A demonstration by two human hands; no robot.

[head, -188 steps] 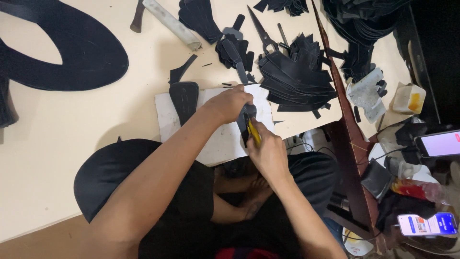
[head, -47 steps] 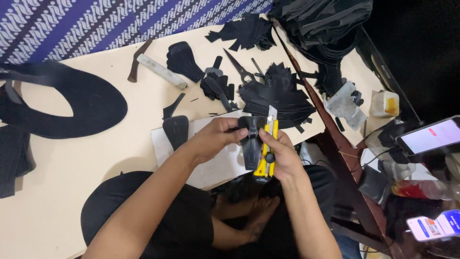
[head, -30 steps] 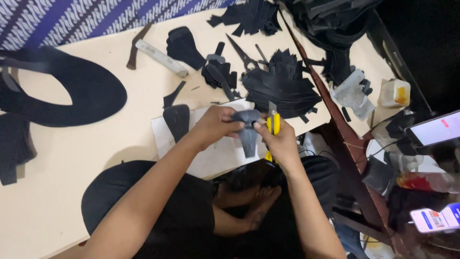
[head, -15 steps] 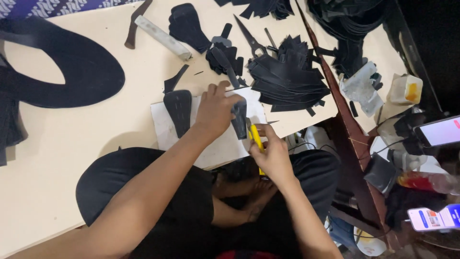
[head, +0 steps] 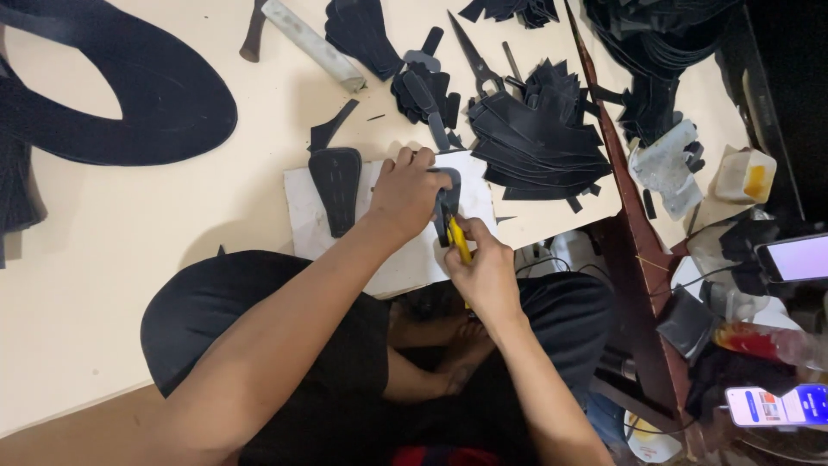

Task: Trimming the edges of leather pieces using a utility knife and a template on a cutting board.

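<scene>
Black leather piece (head: 446, 200) is lying on the white cutting board (head: 302, 216), long axis running away from you. Your left hand (head: 404, 192) is pressing it flat; your right hand (head: 485, 272) is gripping the yellow knife (head: 458, 239), blade pointing at it.

Bare table (head: 172, 224) leftward (black pile (head: 535, 138) crowds right).

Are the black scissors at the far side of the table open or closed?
Closed: the scissors lie flat on the table, their blades together in one point.
</scene>
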